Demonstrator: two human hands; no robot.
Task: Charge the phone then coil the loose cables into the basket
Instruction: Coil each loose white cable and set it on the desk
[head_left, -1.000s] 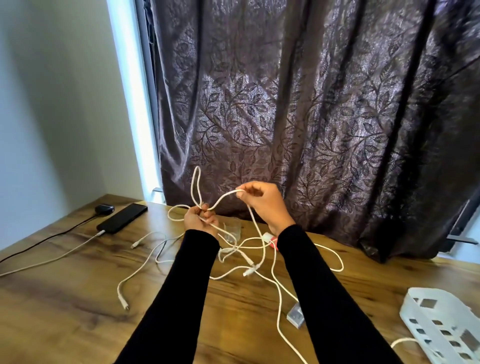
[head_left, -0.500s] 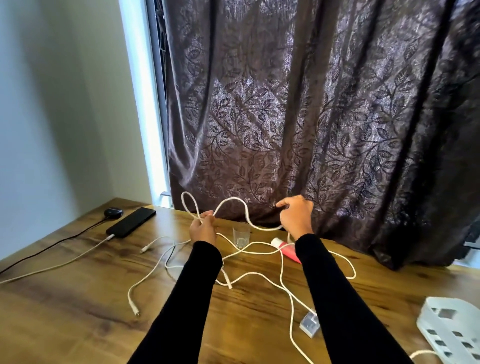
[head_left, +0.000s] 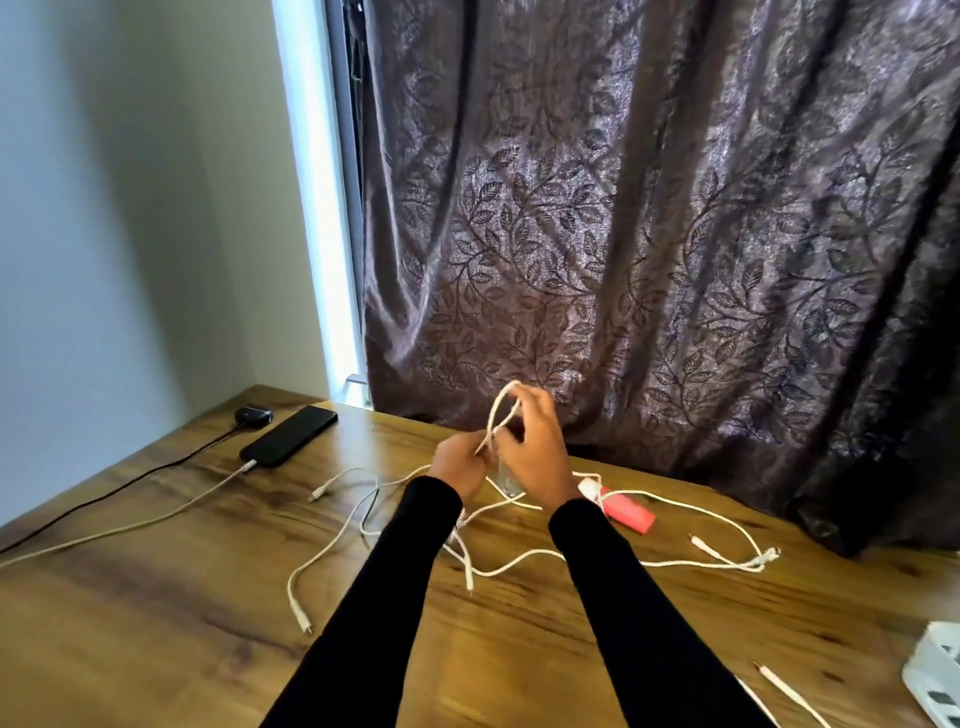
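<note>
A black phone (head_left: 289, 435) lies at the table's far left with a white charging cable (head_left: 156, 519) plugged into its near end. Above the middle of the table my left hand (head_left: 458, 465) pinches a white cable loop (head_left: 500, 413). My right hand (head_left: 535, 454) is close beside it and holds the same loop near its top. More loose white cables (head_left: 597, 558) lie tangled on the wood under and around my hands. A corner of the white basket (head_left: 935, 675) shows at the lower right edge.
A small black case (head_left: 253, 415) with a black cord (head_left: 104, 499) sits beside the phone. A red tube (head_left: 626, 512) and a small clear glass, mostly hidden behind my hands, stand near the dark leaf-patterned curtain (head_left: 649, 234). More cable ends (head_left: 779, 686) lie near the basket.
My right hand came back left from the curtain side and met my left hand, folding the cable into a tighter loop. The view shifted so the basket slid toward the right edge.
</note>
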